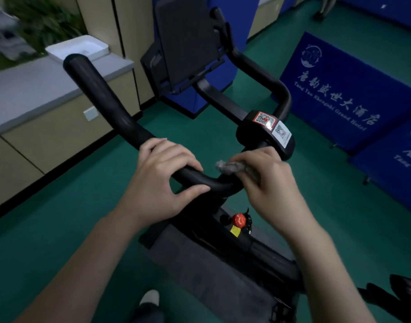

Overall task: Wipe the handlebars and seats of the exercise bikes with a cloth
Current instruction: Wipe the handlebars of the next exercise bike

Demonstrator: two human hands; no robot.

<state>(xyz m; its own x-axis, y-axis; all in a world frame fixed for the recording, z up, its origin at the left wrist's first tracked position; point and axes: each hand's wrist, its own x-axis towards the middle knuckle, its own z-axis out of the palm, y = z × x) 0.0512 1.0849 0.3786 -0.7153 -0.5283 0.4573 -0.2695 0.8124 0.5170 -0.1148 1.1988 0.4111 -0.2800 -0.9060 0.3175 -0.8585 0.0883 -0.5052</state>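
Grips the black handlebar [106, 101] with the left hand [162, 173], fingers curled over, thumb beneath. Pinches the grey cloth [232, 167] in the right hand [267, 180], fingers closed tight, against the bar bend just beside the left fingertips.

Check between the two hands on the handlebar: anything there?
Head view: bare black handlebar between left hand and right hand; grey cloth end pokes from the right hand.
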